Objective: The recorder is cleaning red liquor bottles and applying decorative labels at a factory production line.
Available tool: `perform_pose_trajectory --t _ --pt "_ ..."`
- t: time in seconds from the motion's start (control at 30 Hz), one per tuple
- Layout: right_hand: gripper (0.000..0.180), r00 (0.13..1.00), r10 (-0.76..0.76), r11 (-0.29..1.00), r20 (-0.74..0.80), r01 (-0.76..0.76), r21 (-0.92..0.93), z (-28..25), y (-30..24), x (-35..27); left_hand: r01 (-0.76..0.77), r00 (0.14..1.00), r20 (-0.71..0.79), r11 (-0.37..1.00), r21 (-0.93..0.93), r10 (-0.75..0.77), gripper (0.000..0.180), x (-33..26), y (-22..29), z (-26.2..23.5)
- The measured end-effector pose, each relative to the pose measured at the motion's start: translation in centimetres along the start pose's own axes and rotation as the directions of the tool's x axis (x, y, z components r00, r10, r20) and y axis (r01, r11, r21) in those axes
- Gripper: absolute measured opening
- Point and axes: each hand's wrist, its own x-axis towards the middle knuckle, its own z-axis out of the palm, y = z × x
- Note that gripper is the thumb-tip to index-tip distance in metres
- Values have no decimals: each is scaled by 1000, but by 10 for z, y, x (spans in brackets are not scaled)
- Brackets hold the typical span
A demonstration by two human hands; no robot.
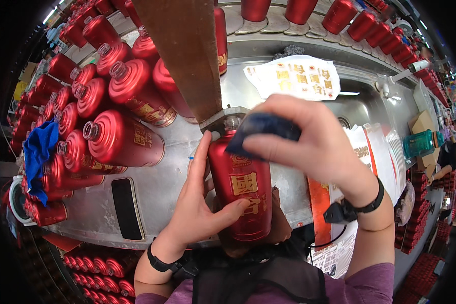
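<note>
left hand [197, 202]: clamped round the red bottle [240, 192], keep it steady on the bench [162, 187]
right hand [309, 142]: gripping the blue cloth [263, 133], wipe the shoulder evenly, no label smudging

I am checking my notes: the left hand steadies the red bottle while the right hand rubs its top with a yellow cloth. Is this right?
Not quite: the cloth is dark blue, not yellow, as the head view shows. The rest holds: the left hand steadies the red bottle while the right hand presses the cloth on its top.
</note>
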Motion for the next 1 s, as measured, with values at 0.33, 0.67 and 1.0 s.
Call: perform_pose_trajectory --t 0.33,0.67,1.0 --pt "17 979 146 986 -141 -133 97 1 0 -6 -49 999 1 997 65 49 111 -2 -4 -3" --pt "19 905 425 760 -17 -347 550 -1 20 -33 -317 879 14 563 764 476 63 -8 12 -8" --pt "21 913 403 750 64 -369 548 -1 25 -29 -298 879 68 433 851 472 61 -1 22 -1"
